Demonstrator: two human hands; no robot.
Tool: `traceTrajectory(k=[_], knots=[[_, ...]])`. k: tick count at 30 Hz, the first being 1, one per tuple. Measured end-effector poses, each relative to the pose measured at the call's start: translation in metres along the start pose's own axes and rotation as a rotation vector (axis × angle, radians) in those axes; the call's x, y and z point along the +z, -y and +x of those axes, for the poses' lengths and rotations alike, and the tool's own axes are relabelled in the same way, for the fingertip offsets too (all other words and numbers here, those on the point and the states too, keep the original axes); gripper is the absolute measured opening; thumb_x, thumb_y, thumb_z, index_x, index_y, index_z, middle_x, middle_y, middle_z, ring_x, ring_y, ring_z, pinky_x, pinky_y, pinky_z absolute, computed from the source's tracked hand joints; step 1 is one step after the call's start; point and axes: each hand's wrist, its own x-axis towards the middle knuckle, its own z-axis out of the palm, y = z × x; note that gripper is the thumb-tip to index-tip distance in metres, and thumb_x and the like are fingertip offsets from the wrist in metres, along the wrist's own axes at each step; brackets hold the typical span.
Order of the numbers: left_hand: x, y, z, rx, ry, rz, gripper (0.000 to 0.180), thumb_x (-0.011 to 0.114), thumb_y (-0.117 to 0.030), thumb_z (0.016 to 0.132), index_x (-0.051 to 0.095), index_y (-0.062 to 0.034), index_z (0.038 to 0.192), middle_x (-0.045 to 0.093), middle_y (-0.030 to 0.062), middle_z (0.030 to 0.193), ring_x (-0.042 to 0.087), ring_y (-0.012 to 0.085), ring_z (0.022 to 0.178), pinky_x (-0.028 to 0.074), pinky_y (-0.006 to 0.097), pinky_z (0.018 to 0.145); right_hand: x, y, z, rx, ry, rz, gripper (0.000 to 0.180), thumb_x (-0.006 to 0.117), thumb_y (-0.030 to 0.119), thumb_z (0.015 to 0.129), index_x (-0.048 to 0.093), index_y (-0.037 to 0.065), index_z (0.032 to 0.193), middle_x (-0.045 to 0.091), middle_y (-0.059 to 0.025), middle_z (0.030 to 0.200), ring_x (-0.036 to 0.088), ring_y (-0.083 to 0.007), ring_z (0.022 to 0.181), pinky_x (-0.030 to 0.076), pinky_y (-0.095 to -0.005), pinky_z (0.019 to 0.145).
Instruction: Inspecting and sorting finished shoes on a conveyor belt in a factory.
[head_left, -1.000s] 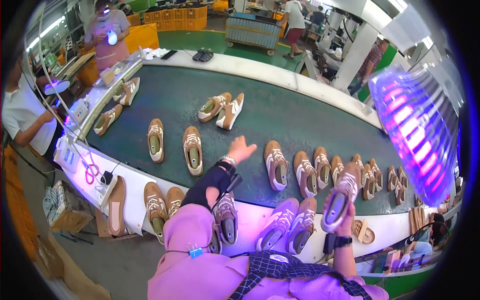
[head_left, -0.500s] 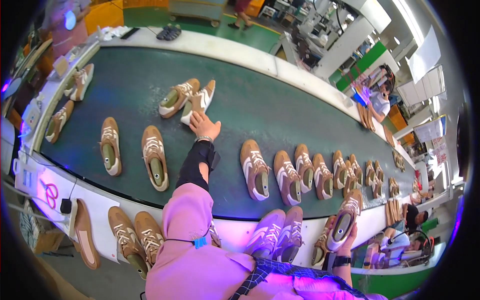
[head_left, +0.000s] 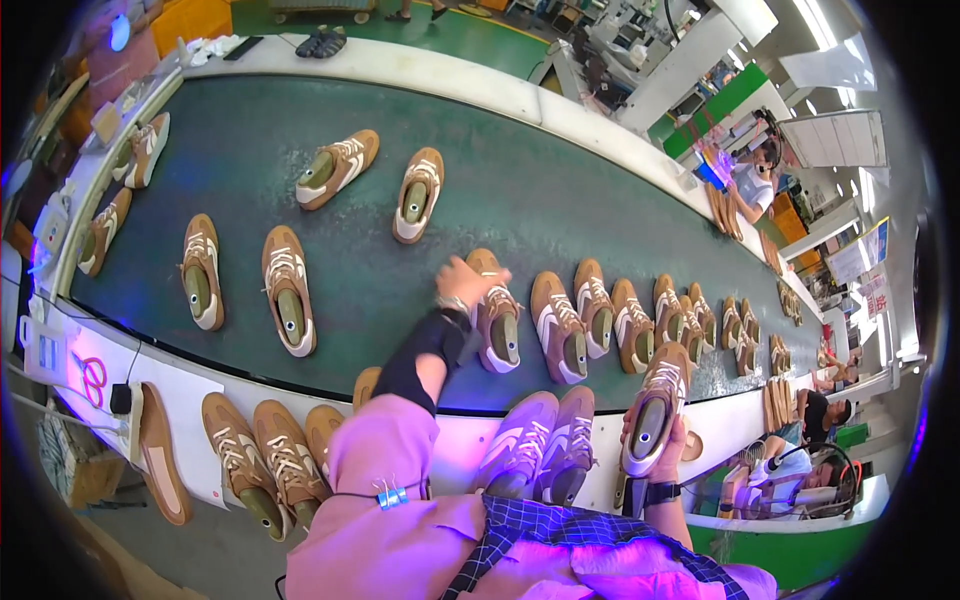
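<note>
My left hand (head_left: 472, 284) reaches over the belt with fingers stretched across the toe and laces of a tan sneaker (head_left: 499, 335) with white stripes. It looks open, and contact with the shoe is hard to judge. My right hand (head_left: 676, 452) is closed around another tan sneaker (head_left: 662, 395), toe pointing away, a green last inside. Farther out on the green belt (head_left: 330, 110) stand a turned sneaker (head_left: 340, 170) and an upright sneaker (head_left: 417, 195). Two more sneakers, one left (head_left: 202, 272) and one beside it (head_left: 289, 291), stand nearer on the left.
Several sneakers (head_left: 633, 325) line the belt to the right. On the pale near ledge are a purple-lit pair (head_left: 518, 445), more tan shoes (head_left: 238, 450), a sole (head_left: 160, 455) and pink scissors (head_left: 93, 373). A dark glove-like bundle (head_left: 321, 44) lies on the far ledge. A co-worker (head_left: 752, 187) sits at the far right.
My left hand has let go of the sneaker on the far belt, which now points away from me, apart from its neighbour. The hand has moved right and nearer. My right hand still holds its sneaker.
</note>
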Motion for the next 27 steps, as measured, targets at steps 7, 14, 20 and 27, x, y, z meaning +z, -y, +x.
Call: traceTrajectory(k=[7, 14, 20, 27], knots=[[0.071, -0.002, -0.079, -0.13, -0.102, -0.053, 0.106, 0.077, -0.024, 0.054, 0.016, -0.0134, 0.14, 0.032, 0.0298, 0.135, 0.035, 0.0471, 0.122, 0.038, 0.048, 0.097, -0.005, -0.005, -0.002, -0.045, 0.091, 0.036, 0.079, 0.046, 0.061, 0.08, 0.044, -0.006, 0.122, 0.057, -0.0197, 0.103, 0.061, -0.0299, 0.085, 0.053, -0.0413, 0.071], [0.019, 0.039, -0.113, 0.067, 0.413, -1.188, 0.074, 0.056, 0.002, 0.057, 0.037, -0.0076, 0.128, 0.051, 0.0122, 0.109, 0.055, 0.0246, 0.095, 0.05, 0.034, 0.077, -0.002, -0.002, -0.023, -0.01, 0.294, 0.065, 0.083, 0.054, 0.059, 0.075, 0.04, -0.005, 0.127, 0.055, -0.0216, 0.112, 0.06, -0.0305, 0.091, 0.052, -0.0425, 0.078], [-0.031, 0.013, -0.278, 0.521, 0.328, -1.072, 0.089, 0.058, -0.003, 0.052, 0.027, -0.0066, 0.135, 0.043, 0.0088, 0.125, 0.043, 0.022, 0.118, 0.034, 0.032, 0.101, -0.02, -0.027, 0.002, 0.14, 0.557, 0.14, 0.098, 0.057, 0.064, 0.072, 0.028, -0.005, 0.135, 0.043, -0.0276, 0.129, 0.052, -0.039, 0.111, 0.046, -0.0476, 0.091], [-0.027, -0.003, -0.371, 0.675, 0.069, -0.798, 0.088, 0.07, -0.016, 0.053, 0.028, -0.0021, 0.129, 0.045, 0.0112, 0.114, 0.047, 0.0215, 0.112, 0.038, 0.034, 0.097, 0.015, -0.028, -0.031, 0.135, 0.787, 0.182, 0.093, 0.072, 0.056, 0.066, 0.037, 0.003, 0.133, 0.051, -0.015, 0.126, 0.051, -0.028, 0.114, 0.039, -0.0431, 0.1]])
